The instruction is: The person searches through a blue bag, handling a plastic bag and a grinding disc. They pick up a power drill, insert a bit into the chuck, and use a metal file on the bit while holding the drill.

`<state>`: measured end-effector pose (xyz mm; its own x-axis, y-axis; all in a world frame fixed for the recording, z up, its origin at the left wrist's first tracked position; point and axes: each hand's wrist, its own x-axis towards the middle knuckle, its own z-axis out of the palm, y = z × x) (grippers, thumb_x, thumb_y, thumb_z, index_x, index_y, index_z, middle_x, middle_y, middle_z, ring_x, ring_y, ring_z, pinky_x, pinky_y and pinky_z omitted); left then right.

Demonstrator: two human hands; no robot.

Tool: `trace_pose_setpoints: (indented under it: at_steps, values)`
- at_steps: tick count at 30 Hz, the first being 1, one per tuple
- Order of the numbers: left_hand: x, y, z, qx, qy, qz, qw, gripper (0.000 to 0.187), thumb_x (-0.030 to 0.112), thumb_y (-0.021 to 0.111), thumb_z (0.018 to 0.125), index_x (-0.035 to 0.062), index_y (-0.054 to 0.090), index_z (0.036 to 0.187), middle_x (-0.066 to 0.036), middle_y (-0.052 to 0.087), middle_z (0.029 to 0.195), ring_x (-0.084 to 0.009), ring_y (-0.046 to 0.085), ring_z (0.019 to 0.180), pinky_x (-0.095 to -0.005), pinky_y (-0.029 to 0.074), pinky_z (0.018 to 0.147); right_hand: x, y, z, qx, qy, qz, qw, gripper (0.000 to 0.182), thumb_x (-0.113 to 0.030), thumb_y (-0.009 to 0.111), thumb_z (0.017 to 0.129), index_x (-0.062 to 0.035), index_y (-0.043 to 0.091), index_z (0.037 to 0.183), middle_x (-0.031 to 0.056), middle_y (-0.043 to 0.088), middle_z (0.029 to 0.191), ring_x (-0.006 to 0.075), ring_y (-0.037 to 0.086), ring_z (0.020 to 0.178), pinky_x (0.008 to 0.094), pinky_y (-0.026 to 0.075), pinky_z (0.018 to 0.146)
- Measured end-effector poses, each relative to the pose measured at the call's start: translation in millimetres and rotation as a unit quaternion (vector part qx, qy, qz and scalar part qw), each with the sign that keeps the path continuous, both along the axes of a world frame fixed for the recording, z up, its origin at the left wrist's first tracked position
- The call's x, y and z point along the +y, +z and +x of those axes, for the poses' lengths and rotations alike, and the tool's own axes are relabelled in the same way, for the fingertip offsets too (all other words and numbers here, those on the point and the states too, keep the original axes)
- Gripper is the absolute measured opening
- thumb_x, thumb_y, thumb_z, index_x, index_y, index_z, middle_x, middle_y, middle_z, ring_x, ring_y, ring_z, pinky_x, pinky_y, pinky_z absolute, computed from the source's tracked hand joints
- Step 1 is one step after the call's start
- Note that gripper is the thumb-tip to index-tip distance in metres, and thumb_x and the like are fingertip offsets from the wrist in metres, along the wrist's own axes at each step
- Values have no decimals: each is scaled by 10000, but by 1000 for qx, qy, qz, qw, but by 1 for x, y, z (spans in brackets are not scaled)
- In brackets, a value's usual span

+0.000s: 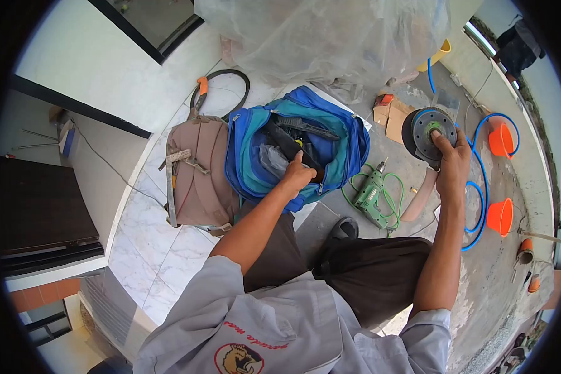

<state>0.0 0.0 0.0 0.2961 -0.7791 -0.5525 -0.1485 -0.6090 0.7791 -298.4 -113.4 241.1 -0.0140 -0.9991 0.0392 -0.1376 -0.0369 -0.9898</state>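
Note:
My right hand (454, 156) grips a round black sanding pad (425, 136) with holes and a green centre, thumb pressed near its middle. A second dark disc edge shows behind it. My left hand (298, 173) reaches over the near rim of an unzipped blue and teal bag (238, 163). Its fingers close on a long black tool (284, 141) inside, though the lower fingers are partly hidden. A grey-black bristled thing (318, 129) and clear plastic wrapping (272, 159) also lie in the bag.
A brown backpack (199, 168) with a metal square on it leans left of the bag; a handsaw (202, 87) lies behind. A green drill (371, 194) and its cord lie right. Beyond are a blue hose (483, 163), orange buckets (500, 216) and plastic sheeting (330, 37).

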Motion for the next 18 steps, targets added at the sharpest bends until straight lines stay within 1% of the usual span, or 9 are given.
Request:
trace_pose_setpoints:
  at_steps: [2, 4, 6, 8, 9, 11, 14, 17, 18]
  values:
    - [-3, -15, -6, -20, -18, 11, 1000, 942, 72, 692, 771, 27, 296, 1624, -214, 664, 1251, -284, 660, 1121, -329, 509, 970, -1, 1, -3, -3, 2, 1, 1000, 437, -82, 717, 909, 65, 590, 1301, 127, 731, 1072, 168, 724, 903, 300, 580, 831]
    - [-7, -13, 6, -32, -28, 12, 999, 877, 75, 698, 770, 8, 374, 1582, -224, 666, 1271, -296, 664, 1143, -349, 517, 968, -1, -2, 4, 2, -3, 4, 1000, 455, -67, 702, 903, 72, 589, 1322, 131, 727, 1089, 174, 718, 919, 306, 572, 850]
    - [-8, -5, 17, -27, -36, 10, 999, 811, 84, 702, 764, -15, 446, 1527, -231, 617, 1360, -322, 615, 1233, -378, 499, 1016, -1, -1, 4, 3, -7, 6, 1000, 462, -61, 694, 901, 74, 590, 1331, 133, 726, 1096, 178, 715, 925, 308, 567, 860]
    - [-7, 9, 35, -3, -39, 1, 999, 745, 100, 705, 752, -41, 512, 1457, -236, 517, 1518, -360, 513, 1391, -415, 457, 1113, -2, 1, 4, 2, -7, 3, 1000, 457, -63, 692, 903, 73, 592, 1328, 134, 727, 1093, 177, 716, 921, 309, 568, 859]
    - [-6, 16, 45, -78, -40, 8, 996, 706, 116, 724, 762, -34, 539, 1427, -235, 539, 1490, -358, 524, 1380, -420, 454, 1116, -1, 2, 4, 4, -6, 3, 1000, 455, -64, 692, 904, 72, 594, 1327, 134, 728, 1091, 177, 716, 919, 309, 568, 859]
    - [0, 26, 61, -226, -43, 21, 973, 631, 149, 764, 782, -21, 593, 1366, -233, 584, 1436, -355, 545, 1359, -430, 449, 1122, 1, 4, 5, 8, -2, 5, 1000, 449, -64, 691, 906, 70, 596, 1324, 135, 730, 1087, 177, 717, 916, 310, 569, 858]
    - [9, 9, 73, -364, -103, 47, 924, 671, 271, 842, 760, -8, 624, 1330, -248, 654, 1328, -422, 635, 1220, -443, 491, 1076, 1, 2, 4, 14, -7, 11, 1000, 439, -60, 688, 907, 68, 601, 1318, 135, 732, 1083, 175, 717, 911, 307, 570, 854]
    - [16, 2, 68, -413, -168, 115, 888, 604, 263, 808, 790, 19, 632, 1313, -222, 658, 1349, -412, 625, 1250, -444, 465, 1104, 0, 1, 3, 1, 0, 8, 1000, 432, -60, 689, 906, 67, 607, 1311, 134, 732, 1082, 175, 717, 911, 306, 569, 854]
    - [16, -6, 70, -403, -170, 135, 889, 550, 242, 777, 805, 22, 650, 1292, -223, 670, 1328, -410, 631, 1243, -445, 470, 1099, 0, 0, 2, 5, -2, 7, 1000, 431, -60, 688, 905, 67, 608, 1309, 133, 733, 1081, 175, 717, 911, 306, 570, 854]
